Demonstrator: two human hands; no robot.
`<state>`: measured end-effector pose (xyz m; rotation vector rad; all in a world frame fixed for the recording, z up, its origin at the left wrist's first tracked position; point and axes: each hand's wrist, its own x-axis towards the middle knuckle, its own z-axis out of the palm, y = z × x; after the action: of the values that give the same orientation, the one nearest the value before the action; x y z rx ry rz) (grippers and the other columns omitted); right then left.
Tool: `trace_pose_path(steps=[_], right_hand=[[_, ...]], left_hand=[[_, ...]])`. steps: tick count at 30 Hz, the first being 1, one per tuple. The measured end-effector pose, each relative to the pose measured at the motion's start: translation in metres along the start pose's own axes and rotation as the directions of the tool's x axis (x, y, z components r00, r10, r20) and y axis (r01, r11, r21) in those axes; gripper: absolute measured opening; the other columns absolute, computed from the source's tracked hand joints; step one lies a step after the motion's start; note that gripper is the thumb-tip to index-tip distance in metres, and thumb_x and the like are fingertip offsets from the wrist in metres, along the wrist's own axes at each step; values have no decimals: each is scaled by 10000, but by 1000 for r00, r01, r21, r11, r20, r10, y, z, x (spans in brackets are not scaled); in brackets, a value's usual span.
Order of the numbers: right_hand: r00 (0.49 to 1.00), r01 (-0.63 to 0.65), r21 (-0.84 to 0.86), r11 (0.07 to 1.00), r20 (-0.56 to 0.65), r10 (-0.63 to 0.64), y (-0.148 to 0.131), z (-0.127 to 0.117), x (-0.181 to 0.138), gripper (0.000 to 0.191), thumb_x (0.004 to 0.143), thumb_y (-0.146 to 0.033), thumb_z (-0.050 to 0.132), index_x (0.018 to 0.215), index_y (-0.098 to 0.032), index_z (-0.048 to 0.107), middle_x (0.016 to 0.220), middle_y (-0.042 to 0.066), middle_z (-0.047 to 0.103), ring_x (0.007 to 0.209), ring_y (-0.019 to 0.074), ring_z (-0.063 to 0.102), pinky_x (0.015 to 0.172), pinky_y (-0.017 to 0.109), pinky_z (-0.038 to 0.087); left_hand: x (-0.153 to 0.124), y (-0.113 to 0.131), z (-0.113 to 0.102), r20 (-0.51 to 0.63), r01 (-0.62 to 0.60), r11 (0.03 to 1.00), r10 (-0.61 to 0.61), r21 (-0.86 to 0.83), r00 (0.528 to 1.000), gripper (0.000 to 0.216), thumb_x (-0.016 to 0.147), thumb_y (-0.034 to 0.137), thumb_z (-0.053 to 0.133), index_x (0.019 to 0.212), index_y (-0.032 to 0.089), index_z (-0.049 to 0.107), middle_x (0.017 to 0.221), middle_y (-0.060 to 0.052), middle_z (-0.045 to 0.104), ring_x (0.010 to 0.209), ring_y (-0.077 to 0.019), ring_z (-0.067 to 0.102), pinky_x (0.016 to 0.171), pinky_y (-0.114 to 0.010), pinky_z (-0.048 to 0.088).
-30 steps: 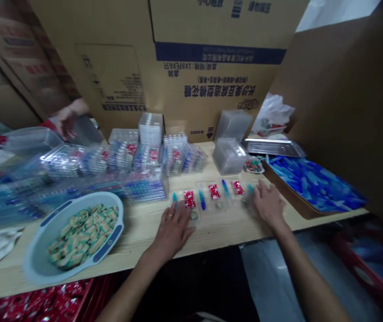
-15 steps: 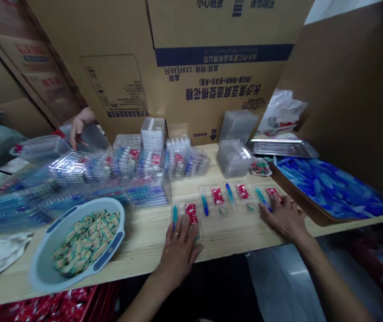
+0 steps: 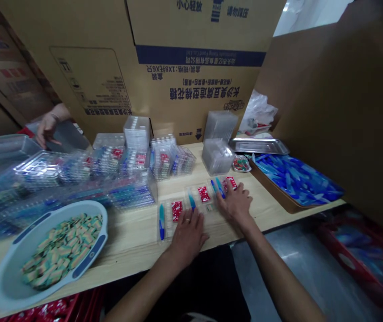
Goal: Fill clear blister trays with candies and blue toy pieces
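Clear plastic trays (image 3: 168,223) stand in a row along the front of the table, each with a blue pen-like stick and a red packet (image 3: 177,210). My left hand (image 3: 188,235) rests with fingers stretched out over the near edges of the left and middle trays. My right hand (image 3: 235,203) spans the rightmost tray, thumb on its left and fingers over its right side, partly hiding it. Two blue sticks (image 3: 220,187) lie close together beside the right thumb, where trays seem to overlap. Small wrapped pieces (image 3: 209,207) show in the middle tray.
A light-blue basin (image 3: 99,243) of wrapped pieces stands at left. Behind it are stacked filled trays (image 3: 132,190). Empty clear trays (image 3: 216,156) stand at the back, beside a box of blue sticks (image 3: 298,179). Another person's hand (image 3: 48,127) is at far left; cardboard (image 3: 111,27) walls the back.
My right hand has moved left with the rightmost tray, closing up to its neighbour. My left hand has shifted right from the leftmost tray. The view has turned right.
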<state>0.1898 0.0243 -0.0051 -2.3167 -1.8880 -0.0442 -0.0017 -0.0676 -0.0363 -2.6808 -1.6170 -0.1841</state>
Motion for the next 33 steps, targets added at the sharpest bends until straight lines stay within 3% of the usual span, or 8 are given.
trace_pose_path(steps=[5, 11, 16, 20, 24, 26, 29, 33], right_hand=[[998, 62, -66, 996, 33, -60, -10, 11, -1, 717, 987, -600, 399, 1592, -229, 296, 1527, 280, 306, 1255, 449, 461, 979, 567, 354], [956, 128, -69, 989, 273, -104, 7, 1, 6, 838, 927, -643, 490, 1622, -314, 157, 1606, 245, 192, 1273, 485, 464, 968, 600, 364], [976, 143, -81, 986, 178, -127, 15, 2, 6, 807, 935, -575, 493, 1621, -301, 169, 1552, 237, 273, 1203, 473, 507, 925, 567, 414], [978, 91, -1, 996, 186, -89, 19, -3, 6, 801, 941, -611, 452, 1622, -305, 163, 1430, 219, 391, 1145, 449, 546, 903, 552, 448], [968, 107, 75, 991, 219, -121, -11, -15, -13, 789, 936, -652, 444, 1614, -330, 199, 1449, 209, 378, 1135, 432, 558, 909, 544, 460], [959, 163, 73, 984, 224, -175, -37, -18, -30, 791, 923, -638, 488, 1606, -332, 231, 1492, 215, 344, 1151, 445, 545, 914, 556, 453], [958, 199, 42, 979, 202, -204, -70, -17, -53, 808, 909, -583, 550, 1603, -299, 251, 1561, 245, 261, 1190, 471, 515, 926, 573, 432], [960, 222, 18, 975, 170, -222, -82, -14, -64, 846, 942, -648, 468, 1617, -207, 211, 1611, 285, 143, 1245, 500, 469, 945, 606, 414]], left_hand=[[-19, 2, 3, -26, -13, 1000, 13, -6, 1000, 571, 977, 423, 544, 1473, 147, 483, 1547, -187, 446, 1453, -353, 390, 1186, -560, 321], [-27, -4, 4, -30, -30, 999, 29, -39, 999, 556, 971, 392, 573, 1471, 168, 477, 1577, -165, 408, 1461, -349, 378, 1187, -559, 329], [-41, -4, -6, -166, -37, 995, 22, -88, 986, 446, 1005, 329, 508, 1430, 194, 519, 1596, -151, 379, 1488, -316, 338, 1194, -552, 324], [-65, -20, -18, -296, 67, 990, -102, -126, 950, 371, 1022, 251, 445, 1366, 202, 573, 1569, -153, 420, 1461, -281, 388, 1184, -530, 349], [-84, -41, -17, -376, 246, 953, -298, -179, 877, 327, 1017, 233, 439, 1290, 188, 614, 1487, -167, 511, 1374, -277, 492, 1104, -475, 456], [-85, -44, -14, -365, 293, 935, -348, -198, 864, 322, 1015, 269, 455, 1283, 186, 612, 1477, -171, 515, 1358, -287, 503, 1073, -472, 481], [-77, -36, -12, -279, 319, 926, -367, -201, 887, 400, 991, 382, 514, 1341, 197, 575, 1545, -181, 432, 1408, -336, 439, 1089, -527, 453], [-60, -20, -15, -120, 346, 914, -376, -214, 919, 707, 883, 535, 640, 1469, 181, 466, 1636, -209, 259, 1490, -432, 270, 1128, -604, 371]])
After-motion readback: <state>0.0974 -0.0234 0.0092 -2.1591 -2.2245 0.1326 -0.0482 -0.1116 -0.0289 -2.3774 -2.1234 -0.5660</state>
